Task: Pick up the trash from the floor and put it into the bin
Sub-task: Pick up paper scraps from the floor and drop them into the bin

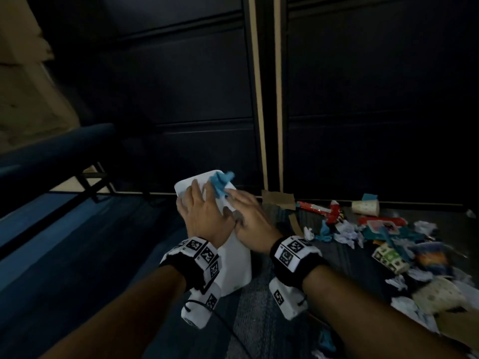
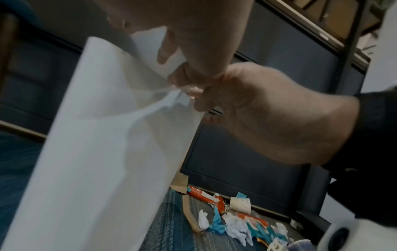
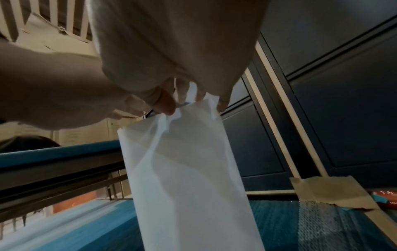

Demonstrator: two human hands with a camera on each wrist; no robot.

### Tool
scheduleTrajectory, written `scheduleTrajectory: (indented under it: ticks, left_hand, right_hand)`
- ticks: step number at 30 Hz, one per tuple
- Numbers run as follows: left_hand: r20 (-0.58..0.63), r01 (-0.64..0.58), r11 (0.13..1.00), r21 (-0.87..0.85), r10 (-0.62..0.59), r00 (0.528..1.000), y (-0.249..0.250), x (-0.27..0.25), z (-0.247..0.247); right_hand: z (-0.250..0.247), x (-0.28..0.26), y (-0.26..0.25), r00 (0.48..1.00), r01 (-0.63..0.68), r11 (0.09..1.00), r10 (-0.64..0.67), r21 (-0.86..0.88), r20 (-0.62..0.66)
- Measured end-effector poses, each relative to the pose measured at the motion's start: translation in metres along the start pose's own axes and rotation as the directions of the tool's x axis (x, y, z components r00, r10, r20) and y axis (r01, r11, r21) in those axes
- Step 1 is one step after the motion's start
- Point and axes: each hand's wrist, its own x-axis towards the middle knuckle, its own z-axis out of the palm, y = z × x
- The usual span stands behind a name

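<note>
A white bin (image 1: 236,260) with a thin, creased wall stands on the carpet in front of me. A crumpled blue paper (image 1: 220,185) sticks out of its mouth. My left hand (image 1: 204,211) lies over the top, its fingers curled on the rim (image 2: 184,76). My right hand (image 1: 248,216) is beside it, pinching the same rim (image 3: 193,103) with fingers reaching toward the blue paper. The bin's wall (image 2: 96,135) puckers where both hands pull it. The inside of the bin is hidden.
A pile of trash (image 1: 375,234) lies on the floor to the right: crumpled tissues, blue scraps, a paper cup (image 1: 365,207), a red wrapper (image 1: 313,208), small cartons. Torn cardboard (image 1: 278,199) lies by the dark cabinet doors (image 1: 181,99). A blue bench (image 1: 51,151) stands at left.
</note>
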Motion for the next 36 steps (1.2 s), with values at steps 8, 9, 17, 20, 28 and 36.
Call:
scheduleTrajectory:
  ticks: [8,9,17,20,28,36]
  left_hand:
    - [-0.114,-0.114,0.993,-0.042,0.109,0.988,-0.007,-0.007,-0.005]
    - [-0.161,-0.174,0.983,-0.063,0.162,0.973,-0.003,-0.009,-0.004]
    - [-0.108,-0.61,0.712,-0.348,0.616,0.78,0.057,-0.034,0.033]
    - [0.16,-0.558,0.713,-0.425,0.666,0.728,0.074,-0.048,0.059]
    - [0.675,-0.546,0.696,-0.466,0.678,0.289,0.119,-0.103,0.11]
    - [0.822,-0.573,0.69,-0.442,0.567,0.049,0.127,-0.164,0.174]
  right_hand:
    - [0.002,-0.01,0.007,0.994,-0.076,0.997,0.077,0.015,-0.072]
    - [-0.002,-0.017,0.011,0.993,-0.082,0.996,0.083,0.019,-0.089]
    - [-0.048,-0.094,0.066,0.956,-0.284,0.958,0.279,-0.048,-0.086]
    - [-0.067,-0.132,0.086,0.921,-0.389,0.92,0.386,-0.054,-0.058]
    - [-0.09,-0.244,0.118,0.684,-0.665,0.692,0.715,-0.281,0.142]
    - [-0.083,-0.307,0.129,0.497,-0.694,0.622,0.778,-0.363,0.384]
